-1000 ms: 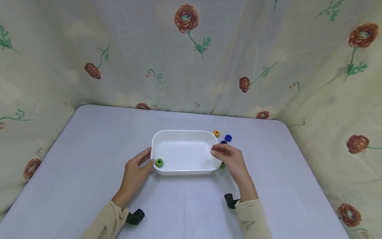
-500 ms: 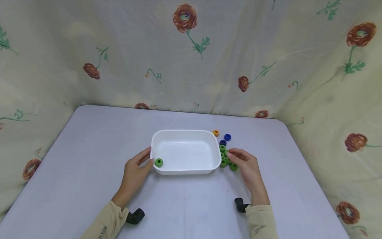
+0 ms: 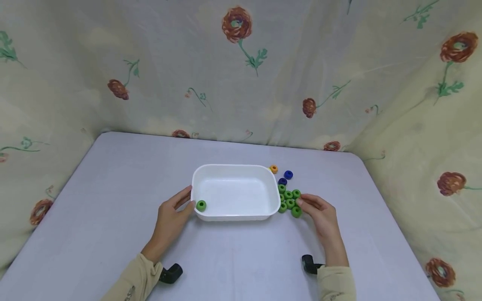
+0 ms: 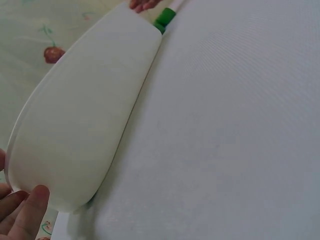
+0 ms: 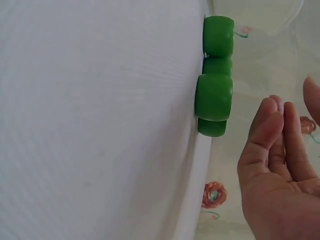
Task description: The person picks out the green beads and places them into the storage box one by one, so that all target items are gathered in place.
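Note:
My left hand [image 3: 171, 213] rests its fairly straight fingers and thumb against the left end of a white rectangular tray [image 3: 235, 217]; its fingers [image 4: 32, 212] show at the tray's wall in the left wrist view. One green bead [image 3: 201, 205] with a hole sits inside, at the near left corner. Outside the tray's right end lies a cluster of several green beads [image 3: 290, 203], barrel-shaped in the right wrist view. My right hand [image 3: 320, 213] is at the cluster's right side, thumb and fingertips right at the outer beads. Nothing shows between its extended fingers [image 5: 295, 150].
Behind the green cluster lie two blue beads [image 3: 288, 174] and an orange bead [image 3: 273, 169], with a sliver of yellow at the tray's rim. A white cloth covers the table [image 3: 233, 259]. Flower-printed curtains [image 3: 169, 62] enclose its back and sides.
My right hand has moved from over the tray's right end out to the right side of the green beads, uncovering them. My left hand and the tray have stayed in place.

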The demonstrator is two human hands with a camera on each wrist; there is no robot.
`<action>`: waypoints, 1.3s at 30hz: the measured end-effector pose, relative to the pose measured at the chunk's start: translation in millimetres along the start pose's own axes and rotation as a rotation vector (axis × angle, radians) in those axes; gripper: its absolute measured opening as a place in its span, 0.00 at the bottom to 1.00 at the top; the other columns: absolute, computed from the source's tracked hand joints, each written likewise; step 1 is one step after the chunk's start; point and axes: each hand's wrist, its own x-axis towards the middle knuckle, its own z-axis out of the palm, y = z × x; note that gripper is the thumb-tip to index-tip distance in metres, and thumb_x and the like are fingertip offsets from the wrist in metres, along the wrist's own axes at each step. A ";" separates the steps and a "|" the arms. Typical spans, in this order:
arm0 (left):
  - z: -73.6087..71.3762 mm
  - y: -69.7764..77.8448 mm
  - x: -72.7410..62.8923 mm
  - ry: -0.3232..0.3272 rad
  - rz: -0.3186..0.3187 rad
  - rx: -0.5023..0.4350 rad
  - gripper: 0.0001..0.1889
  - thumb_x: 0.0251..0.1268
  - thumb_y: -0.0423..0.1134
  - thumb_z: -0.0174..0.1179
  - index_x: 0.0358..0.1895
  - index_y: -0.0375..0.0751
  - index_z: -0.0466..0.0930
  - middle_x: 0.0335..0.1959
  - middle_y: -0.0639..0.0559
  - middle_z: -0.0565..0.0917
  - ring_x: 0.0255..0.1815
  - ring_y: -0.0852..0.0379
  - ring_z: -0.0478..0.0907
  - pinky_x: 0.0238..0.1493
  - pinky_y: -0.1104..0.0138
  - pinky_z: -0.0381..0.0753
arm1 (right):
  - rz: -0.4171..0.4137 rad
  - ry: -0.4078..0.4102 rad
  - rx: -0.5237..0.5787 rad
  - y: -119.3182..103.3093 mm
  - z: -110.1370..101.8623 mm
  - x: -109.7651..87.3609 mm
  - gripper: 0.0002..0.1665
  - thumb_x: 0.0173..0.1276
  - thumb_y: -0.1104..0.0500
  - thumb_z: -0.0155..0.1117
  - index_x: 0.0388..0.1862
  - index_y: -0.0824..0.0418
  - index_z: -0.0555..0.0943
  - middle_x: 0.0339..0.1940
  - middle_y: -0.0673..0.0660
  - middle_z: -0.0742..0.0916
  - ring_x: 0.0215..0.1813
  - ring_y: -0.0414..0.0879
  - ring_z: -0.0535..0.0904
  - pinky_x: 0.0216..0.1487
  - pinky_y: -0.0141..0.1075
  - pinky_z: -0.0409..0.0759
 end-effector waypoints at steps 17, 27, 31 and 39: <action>0.4 0.9 0.9 0.012 -0.006 0.009 0.27 0.70 0.35 0.61 0.72 0.41 0.71 0.70 0.46 0.76 0.70 0.50 0.76 0.66 0.65 0.81 | 0.036 0.018 -0.093 12.8 -6.4 2.1 0.32 0.63 0.53 0.75 0.64 0.63 0.79 0.38 0.32 0.87 0.44 0.27 0.81 0.46 0.22 0.82; 2.0 1.4 0.4 0.030 -0.002 0.037 0.27 0.70 0.34 0.61 0.71 0.40 0.71 0.70 0.44 0.77 0.70 0.48 0.76 0.67 0.62 0.80 | 0.059 0.033 -0.134 20.6 -10.1 1.4 0.29 0.64 0.54 0.74 0.63 0.62 0.79 0.40 0.36 0.86 0.45 0.29 0.81 0.46 0.21 0.82; 1.2 1.7 1.0 0.026 0.002 0.028 0.27 0.70 0.34 0.61 0.71 0.41 0.71 0.70 0.45 0.76 0.70 0.49 0.76 0.67 0.62 0.80 | 0.058 0.013 -0.147 20.8 -10.4 2.1 0.31 0.63 0.54 0.75 0.64 0.62 0.78 0.41 0.37 0.86 0.45 0.30 0.80 0.47 0.21 0.82; 1.1 -0.1 1.2 0.023 -0.004 0.024 0.27 0.70 0.34 0.61 0.71 0.41 0.71 0.70 0.45 0.77 0.69 0.48 0.77 0.67 0.62 0.81 | 0.053 -0.041 -0.206 23.9 -9.8 3.2 0.35 0.61 0.55 0.77 0.66 0.63 0.77 0.47 0.43 0.86 0.45 0.30 0.79 0.48 0.18 0.80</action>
